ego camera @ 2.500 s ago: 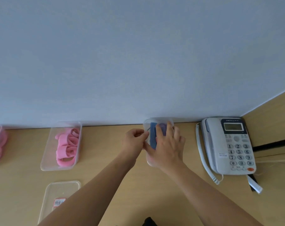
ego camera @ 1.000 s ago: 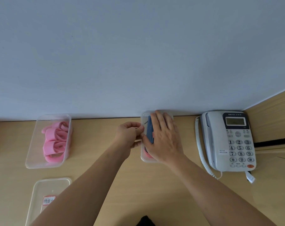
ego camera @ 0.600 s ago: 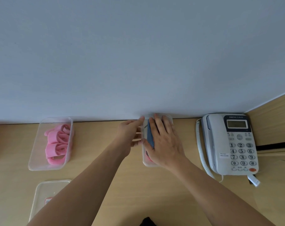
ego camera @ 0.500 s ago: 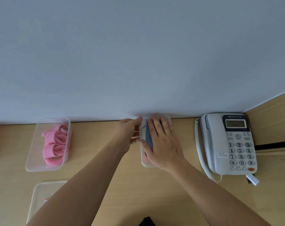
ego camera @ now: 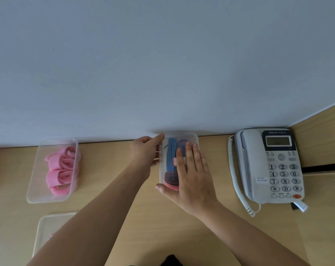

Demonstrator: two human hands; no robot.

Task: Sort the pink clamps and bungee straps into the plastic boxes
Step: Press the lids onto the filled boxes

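Right hand lies flat, left hand fingers extended.

The right hand hides much of the clear plastic box, the left forearm half the flat transparent lid.

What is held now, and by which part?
Nothing is gripped: the right hand lies flat on the clear plastic box of bungee straps; the left hand touches its left edge.

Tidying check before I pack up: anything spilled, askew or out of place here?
Nothing stands out. The pink clamps lie inside their open box, the bungee straps inside the second box under the right hand, with the left hand at its side. A loose lid lies flat on the desk.
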